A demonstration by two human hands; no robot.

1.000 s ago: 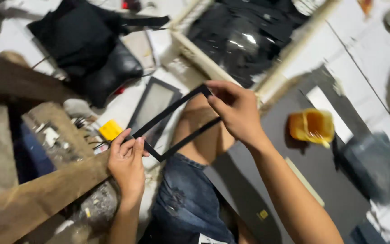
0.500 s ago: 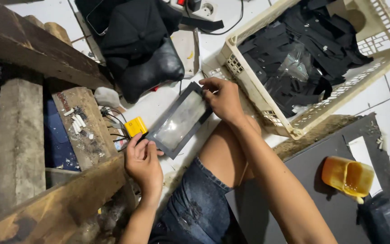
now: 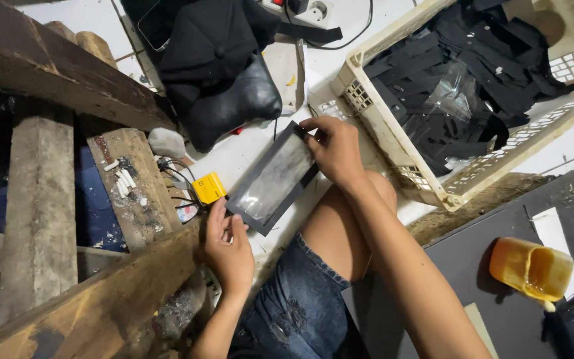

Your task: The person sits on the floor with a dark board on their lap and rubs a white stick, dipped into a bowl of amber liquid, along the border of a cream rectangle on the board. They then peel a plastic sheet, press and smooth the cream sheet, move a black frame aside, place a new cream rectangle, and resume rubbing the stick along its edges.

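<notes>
Both hands, the left hand [image 3: 228, 249] and the right hand [image 3: 335, 149], pinch the ends of a flat black frame [image 3: 274, 178] above the knee [image 3: 360, 199], beside the cream basket [image 3: 393, 133], and it might bend if squeezed too hard

Informal floor workshop: tiled floor [image 3: 247, 156], rough timber beams [image 3: 68, 299], crate [image 3: 393, 143] of black parts [image 3: 473, 66], glue cup [image 3: 531, 269], power strip [image 3: 303, 8].

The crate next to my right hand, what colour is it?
The crate is cream or off-white plastic, filled with black strips. The head view shows it, just beyond the right hand.
</notes>
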